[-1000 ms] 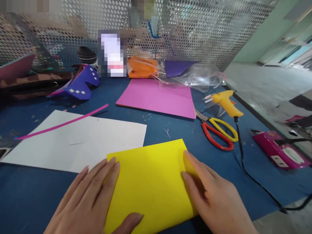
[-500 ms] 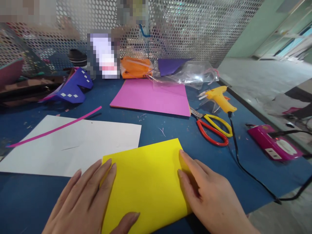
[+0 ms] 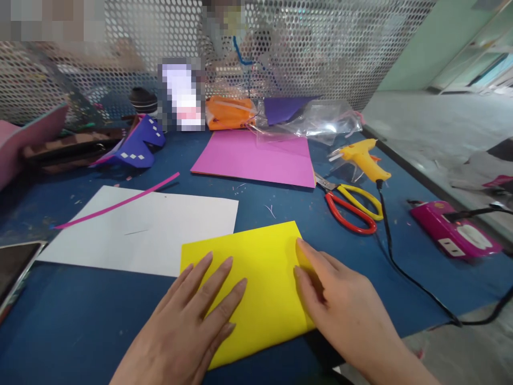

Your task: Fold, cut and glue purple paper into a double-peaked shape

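Observation:
A folded yellow sheet (image 3: pixel 262 267) lies on the blue table (image 3: pixel 80 321) in front of me. My left hand (image 3: pixel 192 321) rests flat on its left half, fingers spread. My right hand (image 3: pixel 340 305) presses flat on its right edge, fingertips near the top right corner. Neither hand grips anything. The yellow sheet overlaps the lower right corner of a white sheet (image 3: pixel 148 230).
A pink strip (image 3: pixel 120 203) lies across the white sheet. Beyond are a pink sheet (image 3: pixel 256 158), red and yellow scissors (image 3: pixel 352 203), a yellow glue gun (image 3: pixel 363 158) with a black cord, a pink power strip (image 3: pixel 452 235), plastic bags, a purple paper shape (image 3: pixel 138 144) and a phone (image 3: pixel 12 267).
My left hand has slid rightward onto the middle of the yellow sheet. My right hand stays on the right edge. The view has shifted a little.

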The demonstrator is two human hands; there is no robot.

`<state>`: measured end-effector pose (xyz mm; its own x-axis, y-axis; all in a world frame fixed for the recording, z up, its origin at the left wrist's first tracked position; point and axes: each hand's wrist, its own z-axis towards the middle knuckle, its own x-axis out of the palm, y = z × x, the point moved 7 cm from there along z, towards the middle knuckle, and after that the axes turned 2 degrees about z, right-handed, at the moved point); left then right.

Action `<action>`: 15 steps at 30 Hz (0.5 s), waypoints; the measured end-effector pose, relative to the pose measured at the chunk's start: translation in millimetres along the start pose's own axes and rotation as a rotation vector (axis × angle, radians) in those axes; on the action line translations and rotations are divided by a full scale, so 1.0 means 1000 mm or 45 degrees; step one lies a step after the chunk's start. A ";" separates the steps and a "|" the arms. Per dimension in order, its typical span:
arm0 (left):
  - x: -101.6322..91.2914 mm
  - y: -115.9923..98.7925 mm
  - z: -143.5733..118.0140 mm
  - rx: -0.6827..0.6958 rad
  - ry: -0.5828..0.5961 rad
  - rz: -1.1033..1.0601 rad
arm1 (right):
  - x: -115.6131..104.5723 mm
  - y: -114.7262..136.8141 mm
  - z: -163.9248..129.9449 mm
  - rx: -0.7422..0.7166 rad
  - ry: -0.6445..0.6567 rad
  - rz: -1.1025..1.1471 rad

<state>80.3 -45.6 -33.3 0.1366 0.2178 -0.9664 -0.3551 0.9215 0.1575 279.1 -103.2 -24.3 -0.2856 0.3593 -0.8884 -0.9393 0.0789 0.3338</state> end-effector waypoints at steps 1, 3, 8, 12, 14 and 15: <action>-0.001 -0.001 0.000 -0.019 0.002 -0.016 | 0.000 0.000 0.000 0.003 0.006 -0.002; -0.004 -0.002 -0.001 -0.050 -0.021 -0.067 | 0.001 -0.002 -0.001 0.011 0.014 -0.002; -0.005 -0.002 0.000 -0.154 -0.030 -0.209 | 0.003 -0.004 0.000 0.029 0.040 -0.023; -0.001 -0.002 0.002 -0.208 0.002 -0.254 | 0.000 -0.005 0.000 0.037 0.077 -0.020; -0.001 -0.002 0.003 -0.224 0.004 -0.258 | -0.009 -0.006 -0.003 0.053 0.070 -0.074; -0.002 -0.002 0.003 -0.230 0.000 -0.256 | -0.015 -0.005 -0.004 0.064 0.040 -0.136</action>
<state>84.0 -46.9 -31.0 0.2212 0.0361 -0.9746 -0.4800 0.8739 -0.0766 287.7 -113.1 -13.7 -0.1912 0.3173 -0.9288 -0.9542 0.1616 0.2516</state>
